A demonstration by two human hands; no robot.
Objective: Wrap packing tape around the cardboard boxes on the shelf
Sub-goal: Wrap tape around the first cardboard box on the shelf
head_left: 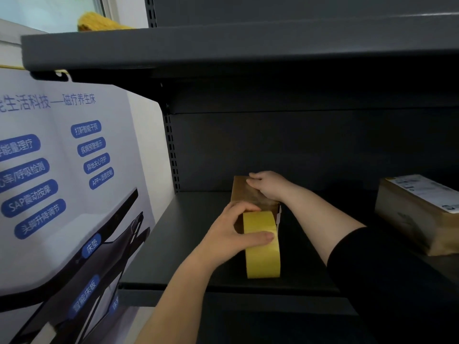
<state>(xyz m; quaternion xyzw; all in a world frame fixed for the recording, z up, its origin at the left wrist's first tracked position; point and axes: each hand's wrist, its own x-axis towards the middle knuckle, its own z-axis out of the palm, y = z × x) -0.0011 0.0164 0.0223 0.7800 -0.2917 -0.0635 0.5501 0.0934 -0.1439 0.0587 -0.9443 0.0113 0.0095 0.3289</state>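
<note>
A small brown cardboard box point(246, 193) stands on the dark shelf point(188, 244), near its middle. My right hand point(268, 184) grips the box's far top edge, fingers curled over it. A yellow roll of packing tape point(263, 254) stands on edge against the box's near side. My left hand point(228, 232) holds the roll, thumb laid across its outer face and fingers over its top. The box's near face is mostly hidden behind the roll and my left hand.
A larger tan box with a white label point(419, 207) lies at the right end of the shelf. Another dark shelf point(223, 45) hangs overhead. A printed poster point(62, 182) stands to the left of the rack. Something yellow point(99, 22) lies on the upper shelf.
</note>
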